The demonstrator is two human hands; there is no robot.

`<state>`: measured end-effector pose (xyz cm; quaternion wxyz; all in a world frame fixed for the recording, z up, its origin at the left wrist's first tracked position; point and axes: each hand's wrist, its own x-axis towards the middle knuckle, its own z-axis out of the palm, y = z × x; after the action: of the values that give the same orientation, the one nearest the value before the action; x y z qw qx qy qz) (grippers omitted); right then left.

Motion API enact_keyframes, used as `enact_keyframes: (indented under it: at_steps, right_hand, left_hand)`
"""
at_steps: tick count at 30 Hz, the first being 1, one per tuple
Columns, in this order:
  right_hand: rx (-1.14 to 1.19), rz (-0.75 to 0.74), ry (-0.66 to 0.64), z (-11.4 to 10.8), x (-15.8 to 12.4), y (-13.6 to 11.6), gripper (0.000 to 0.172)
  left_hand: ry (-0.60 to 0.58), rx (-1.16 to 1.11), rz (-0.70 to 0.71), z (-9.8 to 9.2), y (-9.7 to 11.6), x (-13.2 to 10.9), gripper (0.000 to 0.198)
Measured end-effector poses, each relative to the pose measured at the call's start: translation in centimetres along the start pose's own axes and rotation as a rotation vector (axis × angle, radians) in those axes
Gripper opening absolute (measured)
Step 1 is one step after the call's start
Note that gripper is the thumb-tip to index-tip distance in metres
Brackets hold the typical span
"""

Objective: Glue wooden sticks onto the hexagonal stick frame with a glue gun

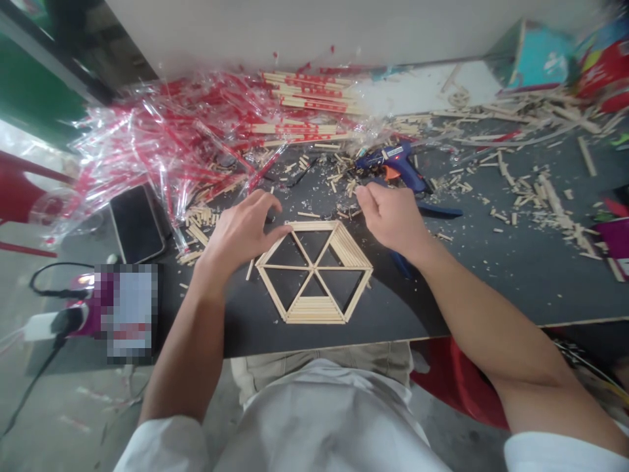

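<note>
A flat hexagon frame (313, 267) of pale wooden sticks lies on the dark table before me, with spokes meeting at its middle. Two of its wedges are partly filled with rows of sticks. My left hand (243, 229) is at its upper left corner, fingers apart and curved, thumb tip at the frame's edge. Beyond the upper right side is my right hand (393, 216), closed, thumb and forefinger together; whatever is in them is hidden. Blue handles (442, 210) of a plier-like tool show from beneath this hand. Just behind it lies a blue glue gun (400, 162).
Clear wrappers with red print (162, 137) heap at the back left, beside wrapped chopsticks (314, 98). Cut stick pieces (545, 196) litter the right side. A dark phone (137, 223), a purple power strip (91, 308) with cables and a blurred-out screen (130, 311) are at left.
</note>
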<state>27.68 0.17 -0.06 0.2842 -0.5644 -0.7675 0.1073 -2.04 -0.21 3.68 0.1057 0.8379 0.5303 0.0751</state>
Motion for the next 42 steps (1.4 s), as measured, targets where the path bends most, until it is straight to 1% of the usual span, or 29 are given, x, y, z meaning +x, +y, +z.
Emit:
enact_keyframes:
  at_steps: [2,4,6,9,12,14,17,19,21,24,26,28,29,31,35,38,40,42]
  right_hand:
    - [0.093,0.001,-0.042,0.1,0.0,0.1,0.043]
    - [0.216,0.031,-0.094,0.3,0.0,0.2,0.037]
    - [0.333,0.087,-0.129,0.6,0.0,0.2,0.032]
    - [0.460,0.127,-0.124,0.9,-0.1,0.3,0.027]
    - [0.470,0.099,-0.087,1.0,-0.2,0.5,0.026]
    - [0.430,0.085,-0.071,0.7,-0.2,0.5,0.023]
    - [0.381,0.048,-0.089,0.2,-0.3,0.3,0.021]
    - [0.341,0.020,-0.117,-0.1,-0.3,0.1,0.022]
    - [0.262,-0.012,-0.115,-0.3,-0.2,-0.1,0.025]
    - [0.106,-0.076,-0.038,-0.4,0.0,0.1,0.035]
    - [0.033,-0.106,0.019,-0.3,0.0,0.3,0.044]
    - [0.014,-0.113,0.046,-0.2,0.1,0.6,0.050]
    - [0.030,-0.109,0.044,-0.1,0.1,0.7,0.051]
    - [0.098,-0.073,0.021,0.0,0.1,0.8,0.047]
    - [0.245,0.074,0.011,0.0,0.0,0.5,0.035]
    - [0.374,0.158,0.000,0.2,-0.2,0.4,0.030]
    - [0.452,0.156,-0.036,0.5,-0.3,0.5,0.028]
    - [0.488,0.124,-0.053,0.8,-0.3,0.6,0.027]
  left_hand:
    - [0.002,0.006,0.006,-0.1,-0.1,0.0,0.031]
    - [-0.021,-0.003,0.021,-0.2,-0.4,0.0,0.030]
    - [-0.070,-0.022,0.032,-0.2,-0.6,-0.1,0.034]
    - [-0.165,-0.055,0.031,-0.4,-1.0,-0.2,0.031]
    - [-0.237,-0.089,0.044,-0.7,-1.3,-0.4,0.034]
    - [-0.252,-0.092,0.065,-0.8,-1.2,-0.5,0.036]
    - [-0.213,-0.057,0.097,-0.4,-0.7,-0.3,0.031]
    - [-0.162,-0.033,0.122,0.2,-0.3,-0.1,0.032]
    - [-0.106,-0.045,0.149,0.8,0.1,0.2,0.035]
    - [-0.017,-0.131,0.161,1.2,0.1,0.4,0.037]
    - [0.037,-0.179,0.127,1.0,-0.2,0.3,0.036]
    - [0.063,-0.197,0.082,0.7,-0.5,0.2,0.033]
    - [0.061,-0.190,0.069,0.5,-0.7,0.1,0.032]
    - [0.028,-0.144,0.075,0.4,-0.7,0.0,0.031]
    - [-0.051,-0.027,0.134,0.8,-0.3,0.1,0.034]
    - [-0.070,0.009,0.151,1.2,0.0,0.3,0.034]
    - [-0.084,0.003,0.157,1.3,0.2,0.4,0.030]
    - [-0.103,0.003,0.168,1.5,0.7,0.4,0.028]
